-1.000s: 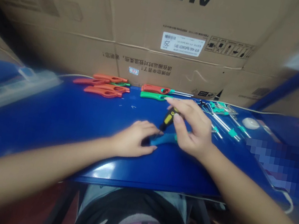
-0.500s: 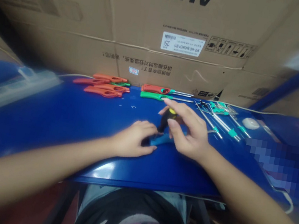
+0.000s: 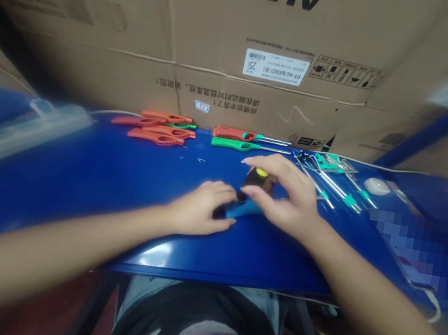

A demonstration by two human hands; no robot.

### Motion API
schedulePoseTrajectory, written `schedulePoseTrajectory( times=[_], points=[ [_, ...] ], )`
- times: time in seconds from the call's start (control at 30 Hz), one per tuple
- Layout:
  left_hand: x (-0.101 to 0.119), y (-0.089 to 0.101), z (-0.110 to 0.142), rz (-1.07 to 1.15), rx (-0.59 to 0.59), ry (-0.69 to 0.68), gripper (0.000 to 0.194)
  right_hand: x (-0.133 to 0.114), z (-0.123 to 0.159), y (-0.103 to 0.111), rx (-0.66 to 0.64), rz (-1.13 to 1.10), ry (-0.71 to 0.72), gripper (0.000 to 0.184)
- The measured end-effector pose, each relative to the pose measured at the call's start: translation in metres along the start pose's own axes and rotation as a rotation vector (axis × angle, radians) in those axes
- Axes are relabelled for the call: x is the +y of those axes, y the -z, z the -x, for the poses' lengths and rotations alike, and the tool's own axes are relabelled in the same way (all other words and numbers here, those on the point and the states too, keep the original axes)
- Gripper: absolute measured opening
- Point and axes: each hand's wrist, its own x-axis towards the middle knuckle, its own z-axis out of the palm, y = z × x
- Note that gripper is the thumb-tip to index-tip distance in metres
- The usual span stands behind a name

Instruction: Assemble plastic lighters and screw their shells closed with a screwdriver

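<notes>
Against the blue tabletop, my left hand [image 3: 203, 207] is closed around one end of a blue lighter handle [image 3: 244, 210], its dark end partly hidden by the fingers. Thumb and fingers of my right hand [image 3: 294, 197] grip a stubby screwdriver [image 3: 253, 181] with a black and yellow handle. The screwdriver stands nearly upright over the blue handle, close to my left fingertips; its tip is hidden. Beyond my hands lie a red lighter [image 3: 234, 133] and a green lighter [image 3: 232, 144], each with a metal tube.
Several orange lighter handles [image 3: 160, 138] lie at the back left. Metal tubes with teal parts [image 3: 339, 190] are piled at the back right, beside a white rounded object [image 3: 376, 186]. A power strip [image 3: 26, 132] is at left; a cardboard box [image 3: 213, 33] stands behind.
My right hand has turned slightly around the screwdriver handle, its fingers shifted and more of the handle showing. My left hand and the blue lighter handle stay in place.
</notes>
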Motion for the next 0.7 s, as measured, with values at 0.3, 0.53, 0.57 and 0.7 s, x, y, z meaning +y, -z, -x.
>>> schedulePoseTrajectory(
  times=[0.3, 0.53, 0.57, 0.7],
  points=[
    [0.0023, 0.0033, -0.0003, 0.019, -0.022, -0.002, 0.04, -0.003, 0.0002, -0.0037, -0.065, -0.235, -0.135, 0.038],
    [0.0022, 0.0033, -0.0005, 0.016, -0.019, -0.003, 0.037, 0.0039, 0.0017, -0.0026, 0.073, 0.004, 0.015, 0.032],
    [0.0024, 0.0037, -0.0007, 0.015, -0.024, -0.003, 0.038, 0.0037, 0.002, -0.0029, 0.05, -0.047, -0.019, 0.033],
    [0.0026, 0.0043, -0.0008, 0.011, -0.038, -0.005, 0.041, 0.0021, 0.0024, -0.0057, -0.064, -0.324, -0.194, 0.036]
  ],
)
